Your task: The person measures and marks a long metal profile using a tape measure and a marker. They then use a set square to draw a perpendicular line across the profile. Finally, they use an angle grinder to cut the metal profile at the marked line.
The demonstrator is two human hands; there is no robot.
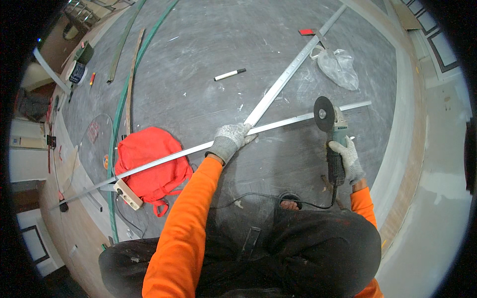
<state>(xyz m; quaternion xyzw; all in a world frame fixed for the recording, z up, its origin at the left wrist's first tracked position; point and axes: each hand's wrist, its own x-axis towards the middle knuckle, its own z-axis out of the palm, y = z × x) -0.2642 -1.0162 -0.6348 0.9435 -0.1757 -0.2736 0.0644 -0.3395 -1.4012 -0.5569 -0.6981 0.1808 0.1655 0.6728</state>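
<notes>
My left hand, in a grey knit glove, grips a long thin metal profile that runs slantwise across the floor. A wider metal channel meets it at this hand; my fingers hide how the two touch. In my right hand, also gloved, is an angle grinder, held by its dark body. Its black disc stands on edge close to the thin profile's right part; whether they touch, I cannot tell. From the grinder's lower end a black cord trails left past my foot.
A red cloth bag lies under the thin profile, beside a power strip. Farther off are a marker, a red-handled square and a clear plastic bag. Long green strips lie left; a bucket stands beyond.
</notes>
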